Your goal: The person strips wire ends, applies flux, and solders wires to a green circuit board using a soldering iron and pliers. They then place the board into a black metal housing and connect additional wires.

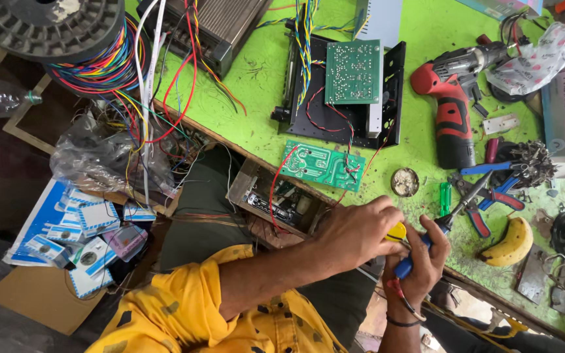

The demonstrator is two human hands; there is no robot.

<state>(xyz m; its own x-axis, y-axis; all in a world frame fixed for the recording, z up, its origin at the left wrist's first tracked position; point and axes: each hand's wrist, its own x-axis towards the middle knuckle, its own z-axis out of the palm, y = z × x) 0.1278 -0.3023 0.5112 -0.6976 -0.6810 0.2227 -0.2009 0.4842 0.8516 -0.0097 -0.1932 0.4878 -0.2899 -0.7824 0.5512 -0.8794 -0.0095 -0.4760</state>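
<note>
The left hand [354, 232] gripped a yellow-handled tool [397, 231]; the right hand [423, 261] clasped a blue-handled soldering iron [449, 219]. The green printed circuit board [322, 165] lay apart, its red wire [276, 189] trailing loose, work apparently unfinished.

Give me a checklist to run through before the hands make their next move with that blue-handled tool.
1. Right hand grips soldering iron by its blue handle: ok.
2. Left hand holds yellow piece: ok, what it is cannot tell.
3. Iron tip off the banana and pliers: ok.
4. Green circuit board lies flat on green table, near the hands: ok.
5. Iron hot: cannot tell.
</note>
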